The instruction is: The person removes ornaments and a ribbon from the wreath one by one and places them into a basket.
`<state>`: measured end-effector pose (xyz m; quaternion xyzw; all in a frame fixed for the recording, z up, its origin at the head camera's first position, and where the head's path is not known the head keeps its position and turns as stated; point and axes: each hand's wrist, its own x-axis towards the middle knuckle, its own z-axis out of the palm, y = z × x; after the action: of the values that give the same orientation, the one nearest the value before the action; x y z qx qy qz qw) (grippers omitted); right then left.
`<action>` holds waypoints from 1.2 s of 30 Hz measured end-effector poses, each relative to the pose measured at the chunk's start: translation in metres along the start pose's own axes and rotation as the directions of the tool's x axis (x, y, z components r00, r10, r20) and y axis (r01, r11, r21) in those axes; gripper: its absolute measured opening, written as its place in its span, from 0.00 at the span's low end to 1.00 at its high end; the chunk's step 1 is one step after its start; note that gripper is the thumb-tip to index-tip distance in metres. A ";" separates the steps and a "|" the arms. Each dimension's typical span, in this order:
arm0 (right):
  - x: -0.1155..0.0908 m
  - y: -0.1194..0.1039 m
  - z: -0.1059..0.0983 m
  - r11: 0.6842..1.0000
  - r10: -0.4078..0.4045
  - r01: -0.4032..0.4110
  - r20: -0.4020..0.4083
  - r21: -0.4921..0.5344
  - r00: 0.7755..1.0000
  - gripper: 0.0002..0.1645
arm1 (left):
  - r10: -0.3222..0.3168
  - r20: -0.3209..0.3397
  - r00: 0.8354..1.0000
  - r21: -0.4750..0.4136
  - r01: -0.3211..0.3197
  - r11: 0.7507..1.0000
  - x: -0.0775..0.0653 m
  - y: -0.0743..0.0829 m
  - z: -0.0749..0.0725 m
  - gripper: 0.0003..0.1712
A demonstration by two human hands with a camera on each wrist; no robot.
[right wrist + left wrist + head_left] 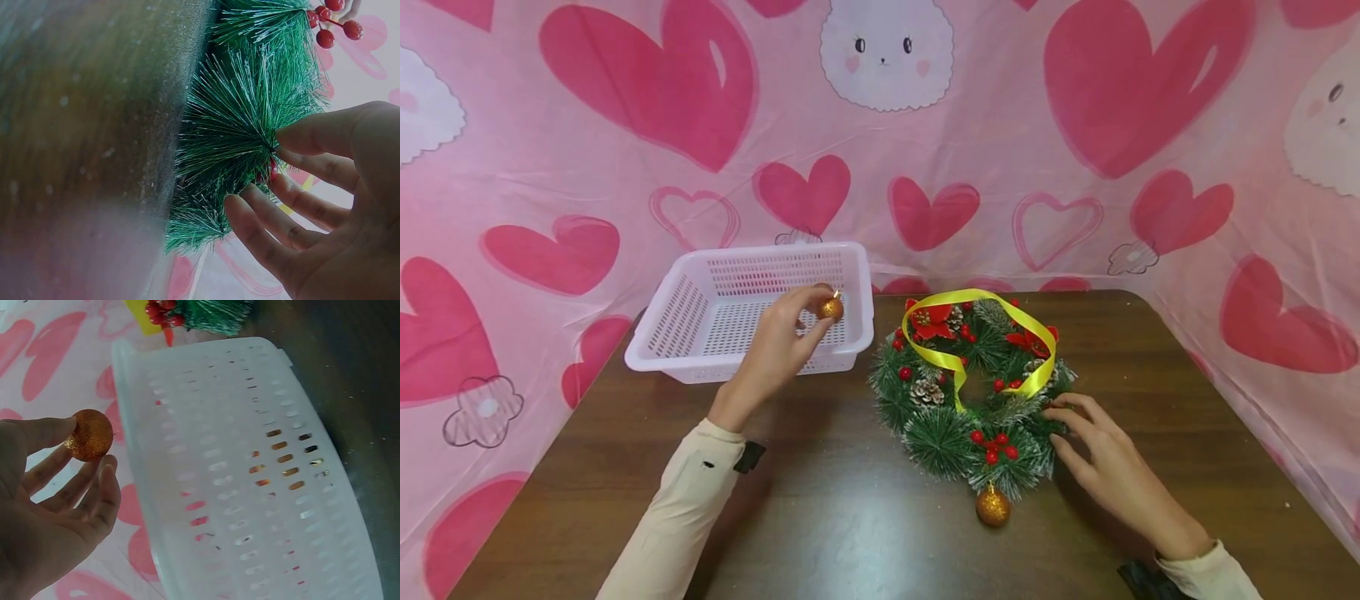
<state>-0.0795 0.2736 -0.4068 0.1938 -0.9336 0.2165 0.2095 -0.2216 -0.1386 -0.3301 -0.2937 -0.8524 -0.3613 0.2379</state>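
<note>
My left hand pinches a gold glitter bauble between thumb and fingertips, over the right end of the white plastic basket. In the left wrist view the bauble sits at the tips of the fingers, above the basket's rim. A green Christmas wreath lies on the table, with red berries, pinecones, red flowers and a yellow ribbon. At its front edge is another gold bauble. My right hand touches the wreath's right side, its fingers spread and slightly bent among the needles.
The brown wooden table carries the basket at the back left and the wreath right of centre. Behind it hangs a pink cloth printed with hearts, close to the table's back edge.
</note>
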 end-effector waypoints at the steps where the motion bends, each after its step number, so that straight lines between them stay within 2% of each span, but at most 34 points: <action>1: 0.000 0.000 0.000 1.000 -0.001 0.001 -0.001 0.000 1.000 0.23 | 0.002 0.000 1.000 0.003 -0.002 1.000 0.000 -0.002 0.001 0.18; 6: 0.001 0.000 -0.001 1.000 0.000 0.000 0.000 -0.001 1.000 0.22 | -0.004 0.017 1.000 0.013 0.004 1.000 -0.001 -0.010 0.006 0.18; 15: 0.001 0.001 0.000 1.000 -0.008 0.008 -0.010 0.000 1.000 0.23 | -0.106 0.092 0.990 0.046 0.102 0.994 -0.004 -0.023 0.013 0.18; 19: 0.000 0.001 0.000 1.000 -0.006 0.006 -0.010 0.000 1.000 0.23 | -0.125 0.112 0.986 0.051 0.120 0.991 -0.006 -0.026 0.014 0.18; 29: -0.001 0.001 0.001 1.000 0.003 -0.003 0.000 0.016 1.000 0.23 | -0.094 0.101 0.990 0.030 0.092 0.995 -0.007 -0.028 0.014 0.16; 36: -0.001 0.002 0.001 1.000 0.006 -0.006 0.006 0.021 1.000 0.23 | -0.067 0.091 0.994 0.045 0.063 0.997 -0.007 -0.020 0.014 0.16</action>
<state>-0.0800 0.2752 -0.4088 0.1937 -0.9326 0.2262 0.2038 -0.2328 -0.1415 -0.3530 -0.2771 -0.8791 -0.3369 0.1923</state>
